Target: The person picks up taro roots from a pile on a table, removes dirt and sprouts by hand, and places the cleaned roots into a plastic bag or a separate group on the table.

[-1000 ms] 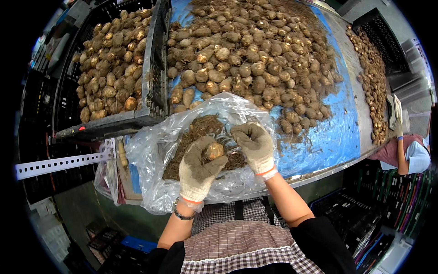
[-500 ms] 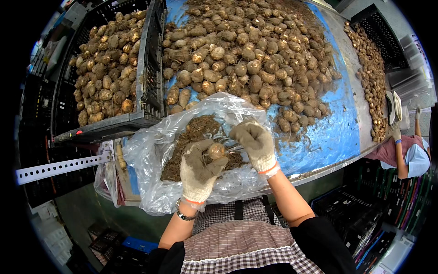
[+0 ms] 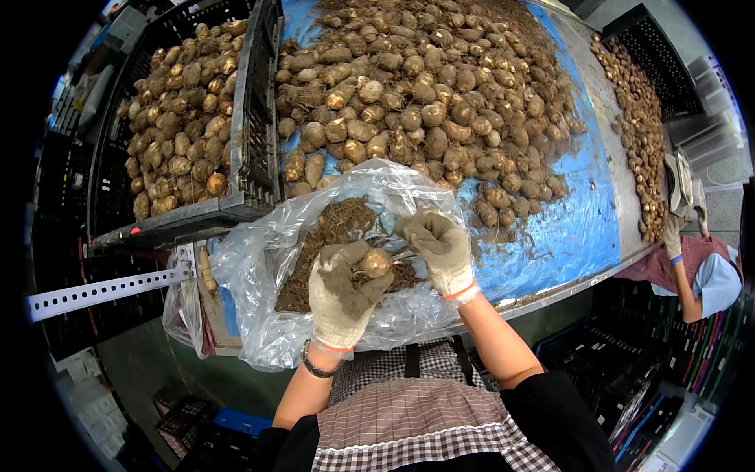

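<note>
My left hand (image 3: 340, 285), in a dirty white work glove, grips a small round brown tuber (image 3: 376, 262) over a clear plastic bag (image 3: 259, 259) full of brown root trimmings (image 3: 334, 224). My right hand (image 3: 437, 244), gloved too, is closed on a small metal tool whose tip meets the tuber; the tool is mostly hidden by the glove. Both hands hover just above the bag at the near edge of the blue-covered table (image 3: 574, 236).
A big heap of brown tubers (image 3: 425, 94) covers the blue table beyond the bag. A black plastic crate (image 3: 255, 118) of cleaner tubers stands at the left. Another person's gloved hand (image 3: 673, 234) works at the right end. Black crates sit below on the floor.
Both hands stay over the bag. The tuber has turned a little in my left hand and my right hand has shifted slightly against it.
</note>
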Tool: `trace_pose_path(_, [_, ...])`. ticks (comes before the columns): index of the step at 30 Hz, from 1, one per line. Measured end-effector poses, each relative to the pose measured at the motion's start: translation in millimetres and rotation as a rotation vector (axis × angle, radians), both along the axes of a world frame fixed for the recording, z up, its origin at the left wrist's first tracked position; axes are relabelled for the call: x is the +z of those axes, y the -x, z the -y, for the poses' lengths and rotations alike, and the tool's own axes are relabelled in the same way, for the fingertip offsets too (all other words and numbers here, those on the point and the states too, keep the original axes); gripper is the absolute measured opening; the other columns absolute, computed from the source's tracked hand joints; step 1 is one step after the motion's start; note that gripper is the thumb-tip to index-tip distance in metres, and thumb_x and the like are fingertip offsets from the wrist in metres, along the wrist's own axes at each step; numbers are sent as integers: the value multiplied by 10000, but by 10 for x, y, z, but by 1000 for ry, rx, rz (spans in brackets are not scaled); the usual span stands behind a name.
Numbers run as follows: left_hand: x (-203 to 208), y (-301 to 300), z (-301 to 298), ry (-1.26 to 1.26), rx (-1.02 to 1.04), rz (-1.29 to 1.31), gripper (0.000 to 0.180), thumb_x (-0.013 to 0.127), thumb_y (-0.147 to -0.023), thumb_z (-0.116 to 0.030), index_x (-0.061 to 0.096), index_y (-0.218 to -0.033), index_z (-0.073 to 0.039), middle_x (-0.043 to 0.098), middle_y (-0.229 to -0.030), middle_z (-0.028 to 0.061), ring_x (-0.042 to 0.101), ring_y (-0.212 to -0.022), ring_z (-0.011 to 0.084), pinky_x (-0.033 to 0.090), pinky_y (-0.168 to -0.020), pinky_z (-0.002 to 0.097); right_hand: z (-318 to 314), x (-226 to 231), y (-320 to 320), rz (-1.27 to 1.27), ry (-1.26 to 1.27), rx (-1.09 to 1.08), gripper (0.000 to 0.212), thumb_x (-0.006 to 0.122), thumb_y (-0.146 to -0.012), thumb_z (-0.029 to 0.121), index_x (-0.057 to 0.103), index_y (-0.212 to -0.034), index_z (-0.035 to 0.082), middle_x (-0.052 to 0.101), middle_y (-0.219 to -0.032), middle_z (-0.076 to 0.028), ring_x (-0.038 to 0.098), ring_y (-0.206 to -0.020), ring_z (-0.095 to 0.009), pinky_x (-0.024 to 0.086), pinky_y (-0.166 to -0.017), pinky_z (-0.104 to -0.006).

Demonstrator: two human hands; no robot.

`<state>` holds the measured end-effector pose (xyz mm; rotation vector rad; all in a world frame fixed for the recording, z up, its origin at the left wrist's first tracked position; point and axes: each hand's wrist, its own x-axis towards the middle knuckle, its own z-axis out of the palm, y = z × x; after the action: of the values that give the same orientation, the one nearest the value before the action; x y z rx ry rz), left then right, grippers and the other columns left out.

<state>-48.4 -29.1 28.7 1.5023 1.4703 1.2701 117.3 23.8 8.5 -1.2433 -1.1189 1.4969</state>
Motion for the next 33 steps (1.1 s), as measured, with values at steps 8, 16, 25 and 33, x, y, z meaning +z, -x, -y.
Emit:
trace_pose_path(8, [52,40,-95,-77,-27,-383,412,813,-661,-223,648,-989,-35,599,-825,101,590,-768,300,489,-684,370,32,300,182,262,-713,280,169,635,-789,107,716,-924,45,659,-868,-146,641,-765,-316,525,-671,-387])
trace_pose_path(16, [18,43,43,9,-60,-264,466,814,-629,24,582,-1033,27,578,-1007,100,581,-844,197,485,-755,314,-4,34,-61,358,-183,3,158,589,-865,124,697,-868,10,655,-749,-152,650,-741,-278,515,-676,-378])
trace_pose_path(25, [-84,-43,40,-75,-30,-220,462,852,-631,-130,636,-1020,-4,596,-911,105,605,-797,249,498,-694,333,181,88,-80,527,-395,263,177,640,-867,198,663,-949,43,616,-863,-173,615,-830,-285,482,-750,-367])
trace_pose_path(33, [102,-267,15,-23,-79,13,497,854,-675,-41,577,-1082,25,578,-978,77,593,-920,198,498,-828,313,228,-212,-246,-50,109,82,310,563,-965,202,611,-1184,-12,653,-1163,-113,611,-1033,-195,495,-875,-345])
